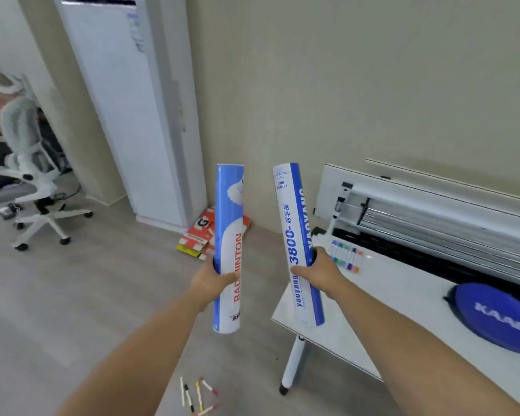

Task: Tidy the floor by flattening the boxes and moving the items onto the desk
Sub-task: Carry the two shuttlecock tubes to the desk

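Observation:
My left hand [212,282] grips a blue and white badminton shuttlecock tube [228,223], held upright over the floor. My right hand [318,270] grips a second blue and white tube [294,211] marked 3800, upright at the corner of the white desk [403,298]. A flattened red and yellow cardboard box [197,235] lies on the floor by the wall. Several loose marker pens [197,394] lie on the floor near my left forearm.
On the desk are a set of coloured markers [345,255], a blue racket bag [505,318] and a long white and black machine [439,217]. A tall white air conditioner [132,109] stands at the wall. A white office chair [33,187] is at far left.

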A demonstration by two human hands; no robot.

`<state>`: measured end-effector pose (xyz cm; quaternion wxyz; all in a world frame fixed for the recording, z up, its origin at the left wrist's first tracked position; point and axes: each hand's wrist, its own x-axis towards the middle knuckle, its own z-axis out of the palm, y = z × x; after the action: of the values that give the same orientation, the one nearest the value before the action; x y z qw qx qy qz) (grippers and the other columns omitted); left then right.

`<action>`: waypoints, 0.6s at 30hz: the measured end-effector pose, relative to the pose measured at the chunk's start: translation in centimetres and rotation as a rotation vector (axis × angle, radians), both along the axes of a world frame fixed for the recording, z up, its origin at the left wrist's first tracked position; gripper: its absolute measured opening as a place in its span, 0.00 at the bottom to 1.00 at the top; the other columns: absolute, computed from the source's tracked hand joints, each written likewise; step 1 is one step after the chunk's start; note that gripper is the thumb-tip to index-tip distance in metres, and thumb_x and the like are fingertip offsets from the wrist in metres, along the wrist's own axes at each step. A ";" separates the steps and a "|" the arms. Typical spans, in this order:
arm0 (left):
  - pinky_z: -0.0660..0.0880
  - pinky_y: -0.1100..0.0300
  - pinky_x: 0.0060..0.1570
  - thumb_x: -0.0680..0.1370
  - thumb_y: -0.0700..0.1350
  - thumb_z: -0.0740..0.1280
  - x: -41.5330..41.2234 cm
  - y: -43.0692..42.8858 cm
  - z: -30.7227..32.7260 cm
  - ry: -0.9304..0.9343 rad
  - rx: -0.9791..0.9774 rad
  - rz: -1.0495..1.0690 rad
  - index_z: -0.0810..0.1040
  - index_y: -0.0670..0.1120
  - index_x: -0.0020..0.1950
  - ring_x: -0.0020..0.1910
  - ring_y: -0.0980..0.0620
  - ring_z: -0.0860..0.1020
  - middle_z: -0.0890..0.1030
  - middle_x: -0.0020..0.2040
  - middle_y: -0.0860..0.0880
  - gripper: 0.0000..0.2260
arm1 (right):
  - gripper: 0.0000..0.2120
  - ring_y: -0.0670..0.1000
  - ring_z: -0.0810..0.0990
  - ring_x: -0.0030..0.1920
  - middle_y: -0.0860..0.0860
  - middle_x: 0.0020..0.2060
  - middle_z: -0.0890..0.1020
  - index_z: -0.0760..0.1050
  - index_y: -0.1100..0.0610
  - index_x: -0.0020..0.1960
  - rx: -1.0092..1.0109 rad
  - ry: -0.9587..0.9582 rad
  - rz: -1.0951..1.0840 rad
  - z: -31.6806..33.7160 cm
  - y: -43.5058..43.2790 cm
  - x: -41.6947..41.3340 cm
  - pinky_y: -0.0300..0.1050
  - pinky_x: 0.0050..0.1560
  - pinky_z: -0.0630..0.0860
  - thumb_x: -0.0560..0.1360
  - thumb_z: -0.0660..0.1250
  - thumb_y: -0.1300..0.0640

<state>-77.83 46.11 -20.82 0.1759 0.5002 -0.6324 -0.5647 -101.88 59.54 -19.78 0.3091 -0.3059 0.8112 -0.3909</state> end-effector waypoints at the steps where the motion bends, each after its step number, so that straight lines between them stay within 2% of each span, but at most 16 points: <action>1: 0.80 0.41 0.55 0.72 0.45 0.78 -2.2 0.9 0.5 -0.001 -0.001 -0.042 0.69 0.51 0.61 0.53 0.46 0.81 0.80 0.55 0.51 0.23 | 0.29 0.50 0.82 0.47 0.48 0.52 0.81 0.68 0.52 0.58 -0.007 -0.008 -0.039 0.2 1.5 -1.9 0.50 0.50 0.81 0.64 0.79 0.50; 4: 0.81 0.41 0.53 0.71 0.46 0.78 -8.4 3.4 1.3 -0.007 -0.027 -0.157 0.69 0.51 0.61 0.52 0.46 0.82 0.80 0.55 0.51 0.24 | 0.29 0.49 0.83 0.47 0.49 0.52 0.82 0.68 0.52 0.59 -0.029 -0.030 -0.122 0.4 6.1 -7.1 0.49 0.46 0.80 0.64 0.79 0.51; 8: 0.83 0.46 0.44 0.68 0.49 0.78 -16.7 7.2 2.1 -0.018 -0.001 -0.276 0.71 0.54 0.60 0.48 0.49 0.84 0.83 0.52 0.52 0.25 | 0.31 0.49 0.83 0.46 0.48 0.52 0.81 0.67 0.52 0.60 -0.027 -0.063 -0.209 -0.3 12.2 -13.8 0.46 0.42 0.80 0.64 0.79 0.50; 10: 0.83 0.44 0.45 0.65 0.50 0.79 -21.1 8.9 1.9 -0.015 0.008 -0.301 0.72 0.54 0.59 0.48 0.48 0.85 0.84 0.52 0.51 0.27 | 0.31 0.49 0.83 0.46 0.49 0.52 0.82 0.67 0.52 0.59 -0.028 -0.081 -0.241 -1.1 14.9 -17.7 0.46 0.41 0.80 0.64 0.80 0.50; 12: 0.83 0.41 0.47 0.63 0.49 0.79 -25.6 10.6 1.4 -0.013 0.039 -0.298 0.74 0.52 0.60 0.48 0.46 0.85 0.84 0.52 0.49 0.28 | 0.31 0.50 0.83 0.46 0.49 0.51 0.81 0.67 0.53 0.58 -0.025 -0.107 -0.268 -1.6 17.4 -21.5 0.49 0.44 0.82 0.63 0.80 0.50; 14: 0.81 0.38 0.49 0.67 0.45 0.79 -30.2 12.8 1.0 -0.007 0.096 -0.293 0.73 0.50 0.61 0.50 0.44 0.84 0.84 0.53 0.48 0.26 | 0.30 0.50 0.83 0.47 0.50 0.52 0.81 0.65 0.53 0.58 -0.026 -0.126 -0.282 -2.1 19.8 -25.3 0.47 0.44 0.81 0.65 0.79 0.52; 16: 0.80 0.38 0.51 0.70 0.42 0.79 -34.4 14.8 0.4 0.004 0.134 -0.296 0.72 0.49 0.62 0.51 0.43 0.83 0.82 0.54 0.48 0.24 | 0.31 0.48 0.81 0.46 0.50 0.53 0.79 0.62 0.53 0.59 -0.022 -0.128 -0.291 -2.6 21.8 -29.0 0.41 0.38 0.78 0.66 0.79 0.53; 18: 0.80 0.38 0.52 0.71 0.41 0.78 -38.1 16.6 -0.1 0.007 0.155 -0.283 0.72 0.48 0.62 0.52 0.43 0.82 0.81 0.54 0.48 0.24 | 0.32 0.46 0.80 0.46 0.49 0.53 0.79 0.61 0.53 0.60 -0.002 -0.128 -0.286 -2.9 23.3 -32.4 0.41 0.39 0.77 0.66 0.79 0.53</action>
<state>-115.97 62.76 -20.95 0.0578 0.4161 -0.6504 -0.6328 -134.29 82.85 -22.70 0.3012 -0.1620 0.8248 -0.4503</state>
